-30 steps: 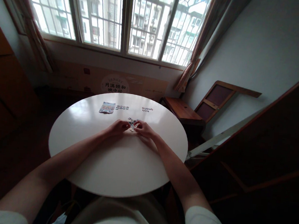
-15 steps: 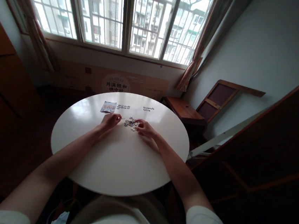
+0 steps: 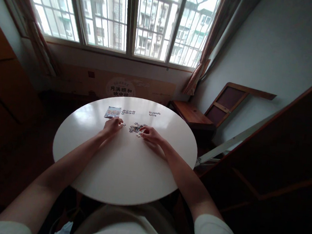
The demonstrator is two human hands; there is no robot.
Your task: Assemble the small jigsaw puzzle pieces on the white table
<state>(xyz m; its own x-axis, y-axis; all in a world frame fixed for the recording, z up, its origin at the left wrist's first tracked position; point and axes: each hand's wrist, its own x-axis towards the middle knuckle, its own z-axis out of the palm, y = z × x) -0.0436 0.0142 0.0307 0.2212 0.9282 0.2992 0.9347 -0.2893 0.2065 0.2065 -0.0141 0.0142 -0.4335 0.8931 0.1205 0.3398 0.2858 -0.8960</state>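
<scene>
A loose pile of small jigsaw puzzle pieces (image 3: 135,128) lies near the middle of the white round table (image 3: 123,165). My left hand (image 3: 113,125) is left of the pile, fingers curled together, with a single puzzle piece (image 3: 124,125) at their tips. At the pile's right edge is my right hand (image 3: 150,134), its thumb and forefinger bent but apart, touching the pieces. Behind the pile, sorted pieces form one group on the left (image 3: 128,112) and a smaller group on the right (image 3: 154,114).
A printed plastic pouch (image 3: 112,112) lies just beyond my left hand. Past the table's right side stand a wooden chair (image 3: 192,113) and a slanted dark wooden panel (image 3: 264,160). A barred window (image 3: 132,19) is ahead.
My left hand has moved a little left, away from the pile, and the single piece at its fingertips has shifted with it. My right hand stays at the pile, nearly unmoved.
</scene>
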